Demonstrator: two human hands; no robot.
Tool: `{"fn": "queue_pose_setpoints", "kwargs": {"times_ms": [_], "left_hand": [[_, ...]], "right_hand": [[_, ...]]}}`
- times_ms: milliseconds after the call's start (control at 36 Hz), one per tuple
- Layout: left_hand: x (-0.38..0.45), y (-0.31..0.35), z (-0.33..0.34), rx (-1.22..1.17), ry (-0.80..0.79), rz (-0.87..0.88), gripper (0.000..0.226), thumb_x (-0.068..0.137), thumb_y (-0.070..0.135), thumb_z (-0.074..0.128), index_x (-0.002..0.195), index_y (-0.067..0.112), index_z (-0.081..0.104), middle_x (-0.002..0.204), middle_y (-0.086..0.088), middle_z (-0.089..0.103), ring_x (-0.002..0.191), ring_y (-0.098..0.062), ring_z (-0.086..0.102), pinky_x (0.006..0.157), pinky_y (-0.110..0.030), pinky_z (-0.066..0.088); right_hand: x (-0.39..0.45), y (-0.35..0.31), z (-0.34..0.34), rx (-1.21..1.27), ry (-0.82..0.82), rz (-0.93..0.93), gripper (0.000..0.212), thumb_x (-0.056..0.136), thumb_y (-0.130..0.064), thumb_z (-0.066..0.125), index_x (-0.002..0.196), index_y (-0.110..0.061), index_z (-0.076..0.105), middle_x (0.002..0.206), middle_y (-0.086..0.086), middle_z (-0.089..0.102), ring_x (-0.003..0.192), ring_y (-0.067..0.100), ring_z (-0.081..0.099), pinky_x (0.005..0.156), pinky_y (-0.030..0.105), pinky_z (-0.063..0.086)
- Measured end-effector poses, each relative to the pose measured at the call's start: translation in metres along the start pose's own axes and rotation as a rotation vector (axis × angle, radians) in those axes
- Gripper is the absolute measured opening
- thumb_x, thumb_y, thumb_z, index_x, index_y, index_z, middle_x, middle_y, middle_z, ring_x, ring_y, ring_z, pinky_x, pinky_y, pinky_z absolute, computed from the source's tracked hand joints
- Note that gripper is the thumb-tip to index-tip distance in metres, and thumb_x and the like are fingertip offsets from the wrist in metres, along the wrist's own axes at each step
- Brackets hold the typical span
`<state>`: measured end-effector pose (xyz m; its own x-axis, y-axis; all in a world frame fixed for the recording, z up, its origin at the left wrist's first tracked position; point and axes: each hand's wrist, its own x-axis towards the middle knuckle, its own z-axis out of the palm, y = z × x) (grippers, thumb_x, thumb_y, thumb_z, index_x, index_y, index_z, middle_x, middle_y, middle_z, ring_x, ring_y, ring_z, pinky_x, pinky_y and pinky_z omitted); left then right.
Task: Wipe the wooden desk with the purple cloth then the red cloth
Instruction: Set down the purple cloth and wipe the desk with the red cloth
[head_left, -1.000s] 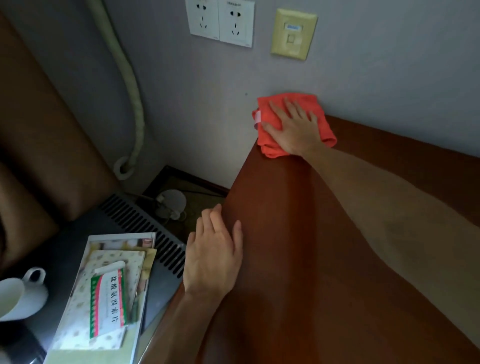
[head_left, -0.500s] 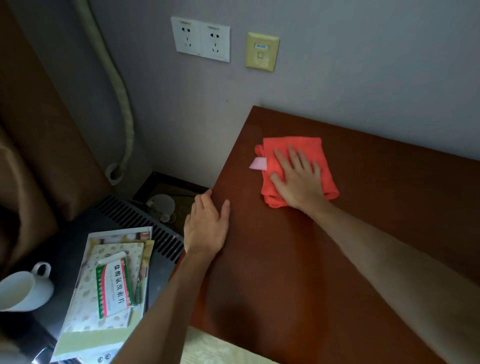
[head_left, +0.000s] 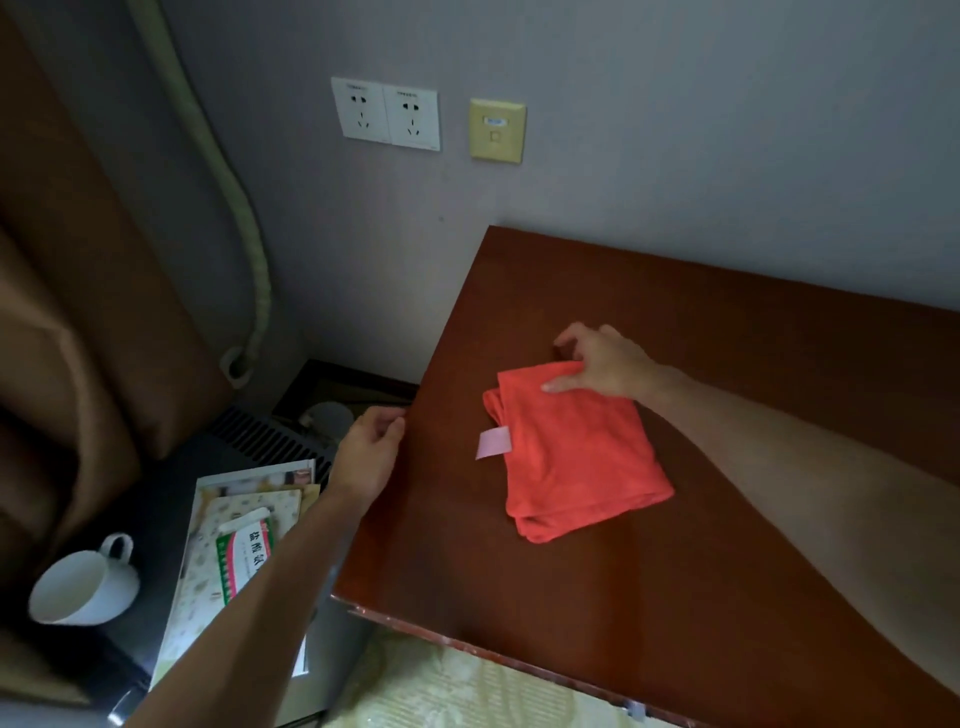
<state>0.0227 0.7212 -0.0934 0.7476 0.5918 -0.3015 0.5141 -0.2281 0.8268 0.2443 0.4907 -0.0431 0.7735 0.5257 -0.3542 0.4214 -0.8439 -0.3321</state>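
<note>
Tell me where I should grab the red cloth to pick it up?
Probably the far corner of the red cloth, where the right hand already pinches it. It lies folded flat on the wooden desk, so come from above at that edge, where the layers can be lifted together.

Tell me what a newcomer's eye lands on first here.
The red cloth stands out, lying folded on the dark wooden desk, with the right hand gripping its far edge. The left hand rests at the desk's left edge. On the wall above, two white sockets sit beside a yellow plate.
</note>
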Motion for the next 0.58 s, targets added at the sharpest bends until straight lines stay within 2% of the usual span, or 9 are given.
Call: {"fn": "queue_pose_setpoints", "kwargs": {"times_ms": [56,111,167,222,306,361,444,528,583], "left_hand": [[0.000,-0.005,0.002,0.015,0.004,0.008,0.027,0.103,0.028,0.048,0.124,0.018,0.061,0.115,-0.002,0.064,0.105,-0.019,0.059,0.089,-0.031,0.042],[-0.002,-0.006,0.004,0.068,0.011,0.039,0.029,0.103,0.027,0.049,0.126,0.016,0.061,0.121,-0.005,0.062,0.109,-0.021,0.059,0.092,-0.032,0.043],[-0.004,-0.004,0.007,0.257,0.078,0.166,0.031,0.100,0.028,0.053,0.127,0.014,0.060,0.125,-0.009,0.055,0.114,-0.026,0.056,0.099,-0.037,0.044],[-0.005,0.009,0.011,0.442,0.170,0.373,0.034,0.096,0.031,0.059,0.125,0.013,0.061,0.123,-0.011,0.052,0.115,-0.028,0.051,0.101,-0.041,0.043],[0.005,0.046,0.027,0.451,0.026,0.552,0.044,0.093,0.038,0.065,0.128,0.012,0.058,0.123,-0.009,0.051,0.116,-0.025,0.051,0.100,-0.038,0.043],[0.019,0.074,0.045,0.467,-0.139,0.544,0.058,0.091,0.043,0.066,0.137,0.011,0.050,0.131,-0.010,0.049,0.123,-0.025,0.050,0.104,-0.041,0.043],[0.036,0.104,0.075,0.477,-0.304,0.409,0.078,0.084,0.047,0.073,0.145,0.012,0.041,0.142,-0.010,0.046,0.131,-0.028,0.046,0.109,-0.047,0.040],[0.048,0.115,0.094,0.657,-0.343,0.374,0.069,0.081,0.041,0.077,0.138,0.012,0.049,0.137,-0.014,0.053,0.125,-0.032,0.051,0.105,-0.040,0.042],[0.051,0.120,0.097,0.680,-0.400,0.314,0.061,0.083,0.038,0.076,0.131,0.009,0.054,0.133,-0.016,0.058,0.121,-0.032,0.056,0.097,-0.036,0.046]], "right_hand": [[0.004,-0.002,-0.002,-0.032,-0.069,0.022,0.080,0.070,-0.072,0.077,0.131,-0.025,0.054,0.132,0.007,0.062,0.123,0.029,0.058,0.101,0.037,0.046],[0.005,-0.004,-0.004,-0.137,-0.121,0.023,0.079,0.076,-0.073,0.071,0.134,-0.020,0.057,0.137,0.011,0.060,0.128,0.031,0.052,0.102,0.039,0.043],[0.000,-0.008,-0.005,-0.208,-0.129,0.004,0.078,0.078,-0.074,0.069,0.135,-0.022,0.057,0.137,0.012,0.052,0.133,0.033,0.037,0.109,0.050,0.036],[-0.004,-0.010,-0.006,-0.193,-0.148,-0.016,0.072,0.078,-0.070,0.072,0.131,-0.024,0.055,0.135,0.009,0.045,0.133,0.032,0.033,0.111,0.056,0.032],[-0.001,-0.006,-0.013,-0.129,-0.159,-0.050,0.063,0.078,-0.057,0.081,0.125,-0.023,0.055,0.132,0.007,0.055,0.123,0.029,0.052,0.103,0.039,0.043],[-0.001,0.001,-0.025,-0.087,-0.138,-0.042,0.060,0.079,-0.044,0.085,0.124,-0.017,0.058,0.128,0.009,0.060,0.118,0.028,0.059,0.096,0.031,0.045],[-0.005,0.015,-0.041,-0.058,-0.167,-0.002,0.059,0.079,-0.031,0.087,0.129,-0.010,0.061,0.124,0.008,0.065,0.116,0.024,0.062,0.086,0.022,0.043],[-0.004,0.026,-0.041,-0.096,-0.179,-0.010,0.050,0.084,-0.031,0.083,0.127,-0.011,0.066,0.126,0.010,0.066,0.117,0.023,0.061,0.082,0.019,0.038],[-0.004,0.029,-0.038,-0.121,-0.120,-0.034,0.045,0.086,-0.034,0.080,0.124,-0.014,0.067,0.125,0.012,0.060,0.118,0.028,0.058,0.092,0.023,0.040]]}}
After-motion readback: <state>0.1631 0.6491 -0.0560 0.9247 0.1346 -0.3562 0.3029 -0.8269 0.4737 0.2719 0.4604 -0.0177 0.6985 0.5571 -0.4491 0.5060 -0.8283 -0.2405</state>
